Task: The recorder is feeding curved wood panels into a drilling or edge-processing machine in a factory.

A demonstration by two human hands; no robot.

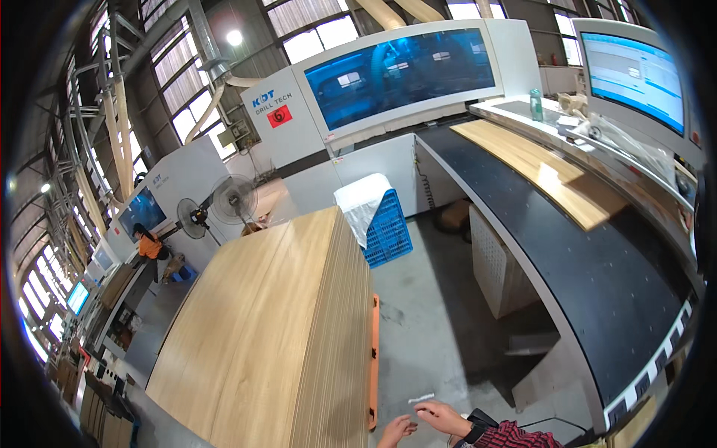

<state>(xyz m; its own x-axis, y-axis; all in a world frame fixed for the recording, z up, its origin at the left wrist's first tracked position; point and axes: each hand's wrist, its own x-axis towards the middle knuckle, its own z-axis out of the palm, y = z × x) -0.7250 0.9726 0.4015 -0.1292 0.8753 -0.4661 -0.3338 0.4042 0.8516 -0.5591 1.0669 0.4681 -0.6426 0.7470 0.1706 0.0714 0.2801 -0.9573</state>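
My left hand (398, 431) is low in the picture, beside the near end of a tall stack of wood-grain boards (246, 321). Its fingers are loosely bent and apart, and I see nothing in them. Close to its right, my right hand (444, 418) reaches leftward with its fingers out, a dark band on the wrist and a red-and-black checked sleeve behind. A small white strip (421, 398) shows just beyond the right fingertips; whether it touches them or lies on the floor, I cannot tell.
A wood-grain board (545, 172) lies on the black machine table (597, 299) at right. The drilling machine (403, 71) stands ahead. A blue crate (389, 231) with white sheeting sits past the stack, near fans (234, 198). An orange pallet edge (374, 358) runs beneath the stack. A person (148, 245) works far left.
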